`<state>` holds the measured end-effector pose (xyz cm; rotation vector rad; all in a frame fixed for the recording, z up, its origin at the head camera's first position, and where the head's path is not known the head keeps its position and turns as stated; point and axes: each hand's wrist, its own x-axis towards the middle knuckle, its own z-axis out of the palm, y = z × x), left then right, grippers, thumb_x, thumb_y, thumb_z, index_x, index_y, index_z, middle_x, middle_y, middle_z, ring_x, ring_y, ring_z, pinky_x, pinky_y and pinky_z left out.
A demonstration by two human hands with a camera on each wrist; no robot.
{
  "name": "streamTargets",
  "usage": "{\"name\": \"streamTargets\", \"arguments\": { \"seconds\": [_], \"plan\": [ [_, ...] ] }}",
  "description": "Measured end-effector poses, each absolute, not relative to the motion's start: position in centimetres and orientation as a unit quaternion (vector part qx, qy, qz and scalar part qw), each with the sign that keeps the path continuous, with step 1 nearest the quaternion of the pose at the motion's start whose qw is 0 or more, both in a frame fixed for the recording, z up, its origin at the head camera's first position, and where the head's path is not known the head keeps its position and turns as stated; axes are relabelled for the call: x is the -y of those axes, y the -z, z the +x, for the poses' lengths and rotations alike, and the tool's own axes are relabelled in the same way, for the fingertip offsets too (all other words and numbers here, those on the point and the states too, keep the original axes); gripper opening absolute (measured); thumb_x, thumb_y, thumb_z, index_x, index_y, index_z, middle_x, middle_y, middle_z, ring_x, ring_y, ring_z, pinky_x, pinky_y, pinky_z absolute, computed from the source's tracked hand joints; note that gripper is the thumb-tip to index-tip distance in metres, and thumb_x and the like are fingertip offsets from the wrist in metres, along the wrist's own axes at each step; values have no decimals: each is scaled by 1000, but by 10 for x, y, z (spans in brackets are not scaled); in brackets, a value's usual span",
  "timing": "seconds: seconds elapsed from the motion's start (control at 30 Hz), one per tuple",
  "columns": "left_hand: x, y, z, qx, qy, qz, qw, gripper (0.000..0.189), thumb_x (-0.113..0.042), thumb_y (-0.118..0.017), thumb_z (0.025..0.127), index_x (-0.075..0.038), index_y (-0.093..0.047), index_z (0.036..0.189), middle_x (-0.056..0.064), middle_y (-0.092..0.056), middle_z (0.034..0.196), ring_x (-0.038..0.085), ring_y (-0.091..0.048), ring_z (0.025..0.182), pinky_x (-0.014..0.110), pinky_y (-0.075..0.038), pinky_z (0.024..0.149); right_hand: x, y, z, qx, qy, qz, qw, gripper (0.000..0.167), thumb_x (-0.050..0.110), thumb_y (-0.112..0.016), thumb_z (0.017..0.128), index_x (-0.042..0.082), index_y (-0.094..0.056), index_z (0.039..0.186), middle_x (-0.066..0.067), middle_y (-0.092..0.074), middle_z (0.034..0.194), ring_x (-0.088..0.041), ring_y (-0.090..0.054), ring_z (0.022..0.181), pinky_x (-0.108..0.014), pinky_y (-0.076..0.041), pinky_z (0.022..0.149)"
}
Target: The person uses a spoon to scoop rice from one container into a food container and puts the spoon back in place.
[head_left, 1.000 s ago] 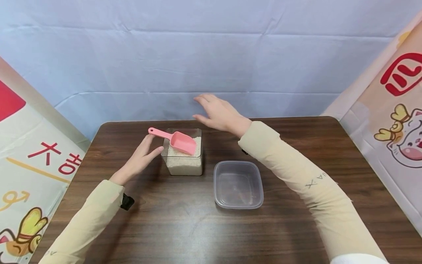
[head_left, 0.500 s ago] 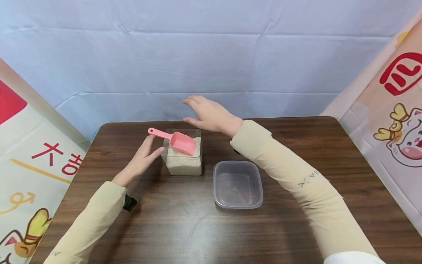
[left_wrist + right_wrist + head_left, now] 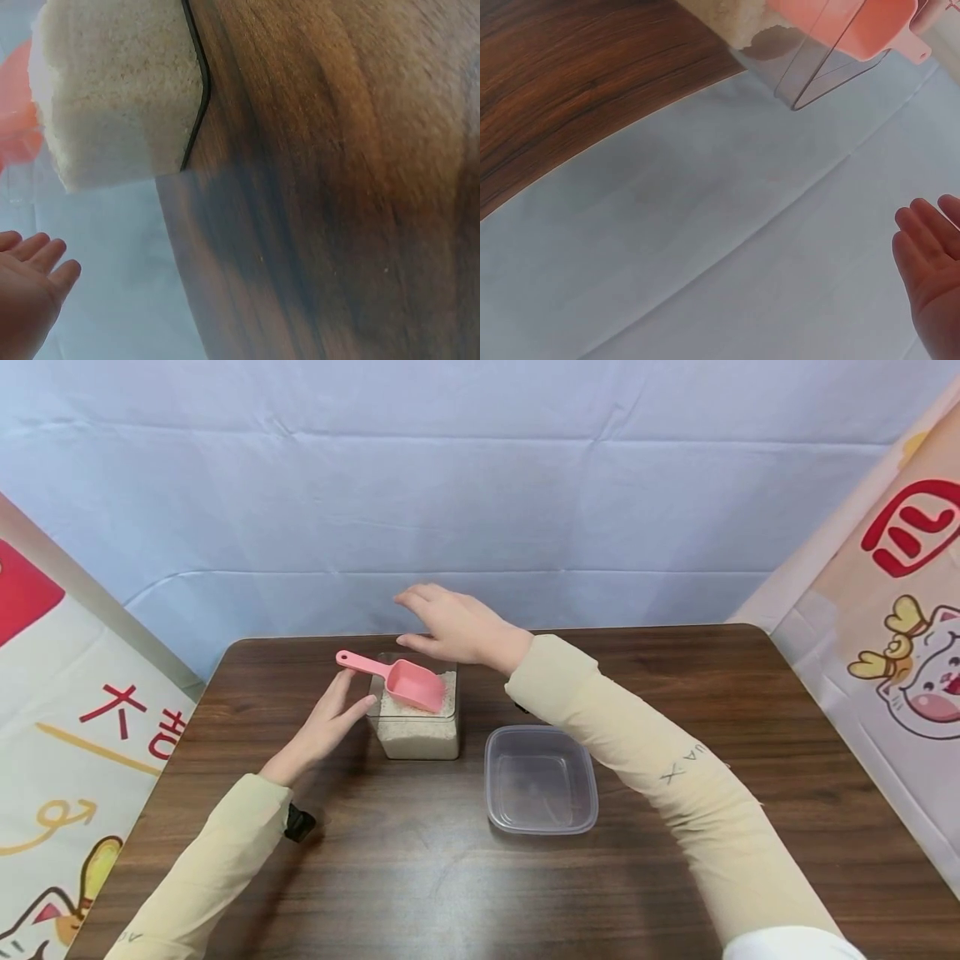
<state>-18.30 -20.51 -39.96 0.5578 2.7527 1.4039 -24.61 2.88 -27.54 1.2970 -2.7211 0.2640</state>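
Note:
A clear square canister (image 3: 420, 718), filled with rice (image 3: 450, 689), stands left of centre at the back of the table. On the rice lies a pink scoop (image 3: 414, 683), its handle jutting over the canister's back left corner. Beside the canister's left side is my left hand (image 3: 318, 727), fingers extended and thumb spread. Its fingertips lie just below the handle's end; the left wrist view shows this hand (image 3: 30, 289) apart from the canister. My right hand (image 3: 461, 627) hovers above the canister's back right, fingers slightly bent, holding nothing. A translucent plastic box (image 3: 534, 789) sits at the right of the canister.
The dark wooden table (image 3: 375, 893) has its back edge close behind the canister. A pale cloth (image 3: 480, 485) hangs behind it. Printed banners (image 3: 907, 635) stand at both sides. My right forearm reaches across above the plastic box's back right corner.
My right hand has moved left, from right of the canister to over its back right. My left hand has shifted very slightly right. The scoop, canister and box have stayed put.

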Motion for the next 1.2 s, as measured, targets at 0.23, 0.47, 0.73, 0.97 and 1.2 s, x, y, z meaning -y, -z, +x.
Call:
{"name": "streamTargets", "arguments": {
  "seconds": [0.23,0.47,0.73,0.97,1.2],
  "plan": [
    [203,404,-184,-867,-462,187,-2,63,-26,-47,95,-7,-14,146,18,-15,149,32,-13,136,57,-17,104,-19,275,-244,896,-81,435,44,57,40,-52,91,5,-41,135,-7,-46,132,-19,-42,122,-31,-38,98],
    [199,406,-183,-860,-474,189,-8,60,-22,-47,95,-6,-18,145,18,-21,146,32,-20,134,54,-20,104,-10,276,-242,893,-87,441,27,57,39,-52,91,5,-41,135,-6,-45,132,-17,-43,120,-30,-38,97],
    [188,390,-174,-849,-492,195,-12,55,-7,-46,94,5,-21,141,27,-23,142,38,-22,132,54,-20,104,-1,278,-241,892,-89,442,4,58,39,-51,91,6,-38,137,-5,-44,133,-17,-40,123,-29,-35,100],
    [181,376,-165,-845,-500,192,-6,54,-3,-43,93,8,-19,140,29,-20,143,40,-20,132,53,-19,105,6,280,-240,890,-91,446,-9,58,37,-51,92,5,-37,137,-6,-44,134,-17,-40,124,-29,-34,100],
    [181,380,-165,-837,-510,198,-1,56,-5,-42,95,9,-15,142,29,-16,144,41,-17,133,54,-17,105,17,282,-240,893,-68,443,-23,57,38,-47,93,8,-34,139,-3,-42,136,-13,-38,125,-25,-31,102]
  ]
}}
